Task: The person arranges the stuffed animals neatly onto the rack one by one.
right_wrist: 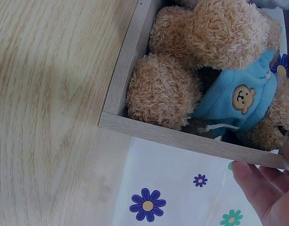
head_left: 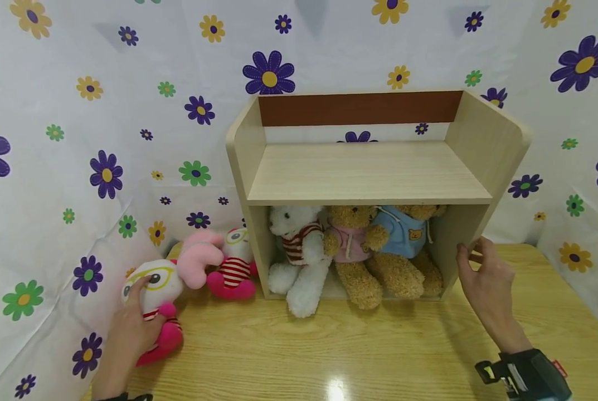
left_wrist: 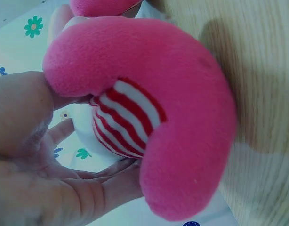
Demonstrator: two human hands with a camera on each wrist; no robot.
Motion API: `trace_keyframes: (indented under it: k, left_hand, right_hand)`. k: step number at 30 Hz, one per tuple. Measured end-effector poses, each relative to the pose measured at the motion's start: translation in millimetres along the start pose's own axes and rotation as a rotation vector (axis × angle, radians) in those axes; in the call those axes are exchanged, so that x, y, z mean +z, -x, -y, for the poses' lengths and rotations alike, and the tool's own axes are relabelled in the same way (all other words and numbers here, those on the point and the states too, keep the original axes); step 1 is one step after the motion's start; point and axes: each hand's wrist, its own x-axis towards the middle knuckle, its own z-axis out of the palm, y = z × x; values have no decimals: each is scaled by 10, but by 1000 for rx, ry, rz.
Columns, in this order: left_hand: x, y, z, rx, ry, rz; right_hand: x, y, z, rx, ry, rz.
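At the left, my left hand (head_left: 134,328) grips a plush doll (head_left: 159,287) with a white head, yellow-rimmed glasses and a pink lower body. Its red-and-white striped middle shows between my fingers in the left wrist view, where the pink curved part (left_wrist: 196,94) faces the camera. My right hand (head_left: 489,284) holds the front edge of the right side panel of a small wooden shelf (head_left: 369,172). Inside the lower compartment sit a white bear (head_left: 306,250) in stripes, a brown bear (head_left: 351,245) in pink and a brown bear in a blue hoodie (right_wrist: 229,99).
Beside the shelf's left panel leans a second pink plush doll (head_left: 234,267) with glasses, next to a light pink curved plush piece (head_left: 198,259). Everything stands on a wooden table (head_left: 299,351) backed by a flower-patterned cloth (head_left: 143,100).
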Motion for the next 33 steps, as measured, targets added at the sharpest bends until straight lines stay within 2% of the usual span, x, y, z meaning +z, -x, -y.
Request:
trace_keyframes:
  k: [6, 11, 13, 18, 21, 25, 30, 33]
  left_hand:
    - [-58, 79, -76, -17, 81, -105]
    - [-112, 165, -178, 22, 147, -228]
    - [-116, 199, -223, 69, 185, -300]
    - [-99, 284, -324, 278, 296, -547]
    - [-96, 332, -399, 384, 344, -659]
    - [-123, 411, -522, 462, 393, -724]
    - [-185, 523, -713, 519, 433, -779]
    - [-224, 600, -851, 600, 459, -819]
  right_hand:
    - [-4, -4, 19, 15, -1, 12]
    - [-6, -4, 27, 37, -1, 23]
    - [-8, -1, 24, 46, -2, 26]
    - [-5, 6, 8, 52, 7, 32]
    - [-2, 6, 0, 51, 12, 32]
    - [1, 11, -2, 55, 17, 34]
    - [-2, 12, 1, 47, 37, 37]
    - [-4, 9, 0, 37, 43, 34]
